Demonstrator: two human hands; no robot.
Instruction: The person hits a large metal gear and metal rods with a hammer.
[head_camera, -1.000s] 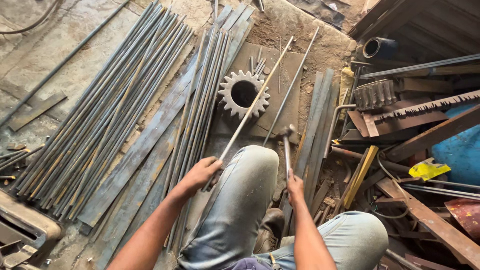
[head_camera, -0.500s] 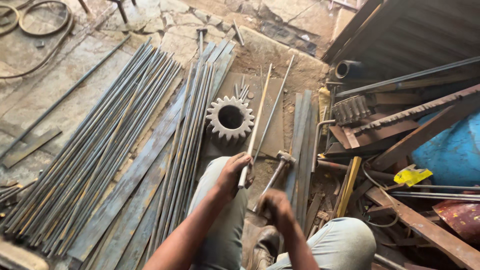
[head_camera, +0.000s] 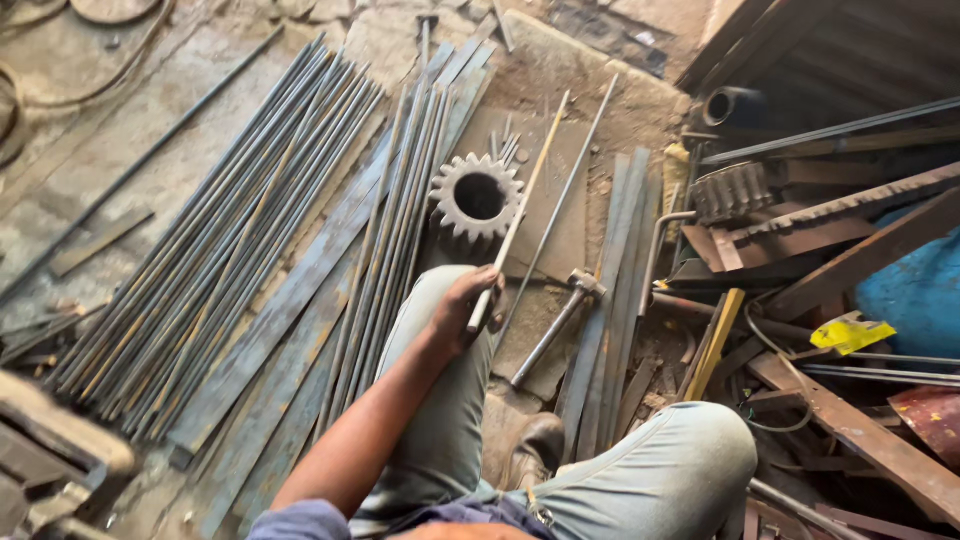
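The person sits low on the floor, grey-trousered knees (head_camera: 660, 470) drawn up and a worn brown boot (head_camera: 535, 448) between them. The left hand (head_camera: 462, 305) is closed around the near end of a thin straight steel rod (head_camera: 520, 215), which slants up and away so that it passes just beside a rusty toothed gear wheel (head_camera: 478, 197) standing on a flat steel plate (head_camera: 560, 225). The right hand is out of sight, so I cannot tell how it stands. A steel-handled hammer (head_camera: 560, 320) lies untouched on the floor right of the held rod, head away from the person. A second thin rod (head_camera: 575, 180) lies alongside. To the left, a big spread of long grey steel rods (head_camera: 230, 250) covers the floor; by the look of it only one rod is in hand and the pile remains
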